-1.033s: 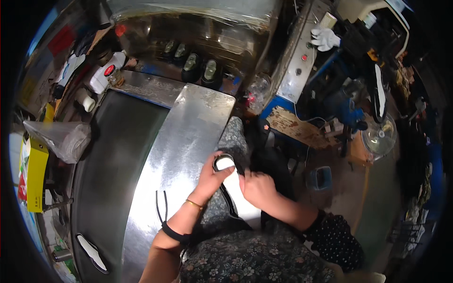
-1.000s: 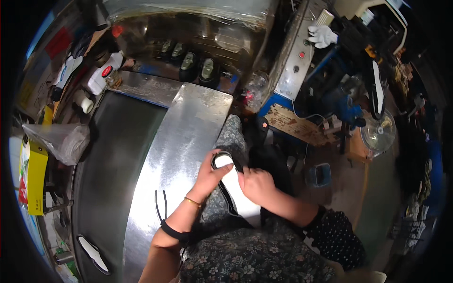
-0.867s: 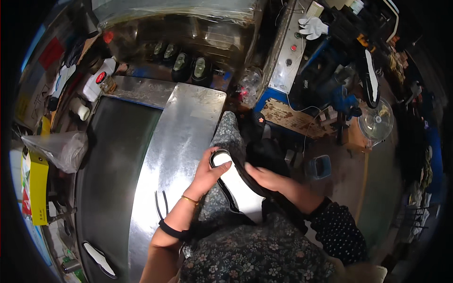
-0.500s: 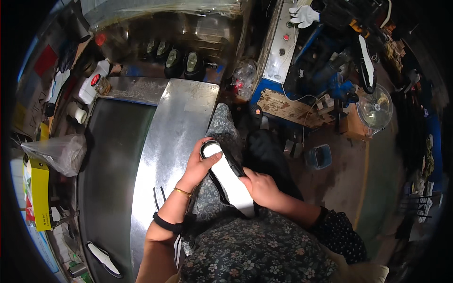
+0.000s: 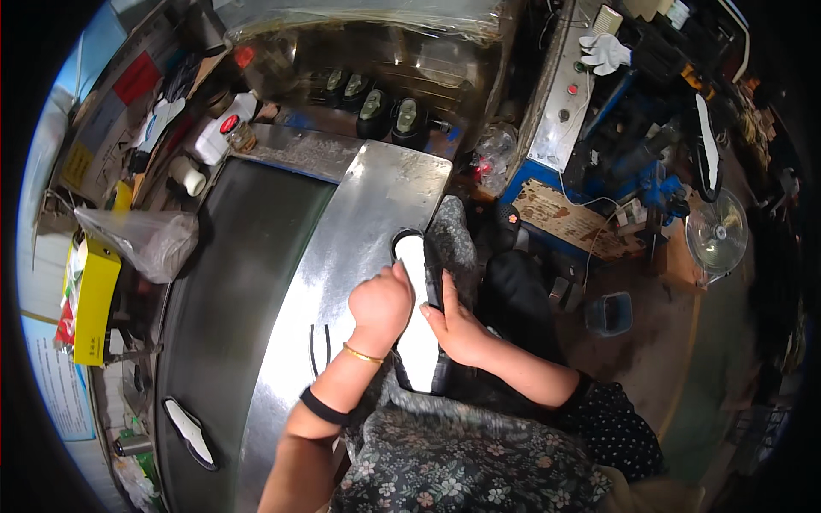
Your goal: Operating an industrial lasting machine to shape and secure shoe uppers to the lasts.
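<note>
A black shoe upper [image 5: 414, 258] lies lengthwise over my lap and the metal table's edge, its white board facing up. My right hand [image 5: 463, 330] grips its right side, thumb on the white board and fingers along the black wall. My left hand [image 5: 380, 303] is curled into a fist at the upper's left edge, near the rounded far end. Whatever those fingers may pinch is hidden. Two thin dark strips [image 5: 320, 346] rest on the metal table [image 5: 359, 209] beside my left forearm.
Left of the table runs a dark belt [image 5: 244, 256] with another white-boarded shoe piece [image 5: 191, 434] on it. Several dark shoes [image 5: 373, 115] stand at the back. A control box [image 5: 560, 120] with a white glove [image 5: 605, 54] and a fan [image 5: 717, 232] are at right.
The upper has shifted away from my body and turned straighter. My left hand has left its grip around the far end and closed into a fist. The view has swung left.
</note>
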